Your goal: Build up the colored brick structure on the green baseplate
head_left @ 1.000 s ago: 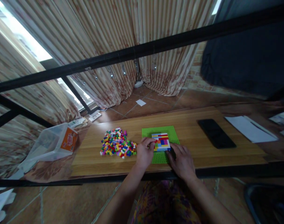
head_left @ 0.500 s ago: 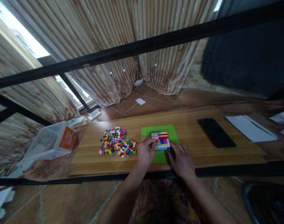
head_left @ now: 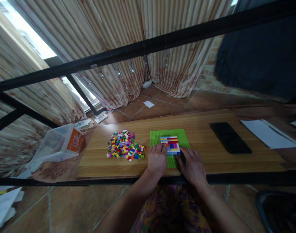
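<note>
A flat panel of toy bricks (head_left: 173,146), in rows of white, red, yellow, blue and orange, sits on a green studded baseplate (head_left: 184,133). Over the panel's left side lies my left hand (head_left: 157,159), its fingers curled and their tips down on the bricks; whatever is under them is hidden. My right hand (head_left: 192,164) grips the panel's near right corner, with the thumb at the front edge and the other fingers along the right side. To the left of the baseplate is a loose heap of small coloured bricks (head_left: 125,145).
The wooden board (head_left: 96,168) carries a black phone-like slab (head_left: 230,138) on the right. Beyond it lie white papers (head_left: 268,132). A clear plastic box (head_left: 58,142) with an orange label stands off the left end. A dark rail (head_left: 148,47) crosses in front of the curtains.
My left hand has rolled over, from a fingertip pinch at the panel's left edge to curled fingers pressed down there. My right hand stays at the corner. The whole view has shifted slightly.
</note>
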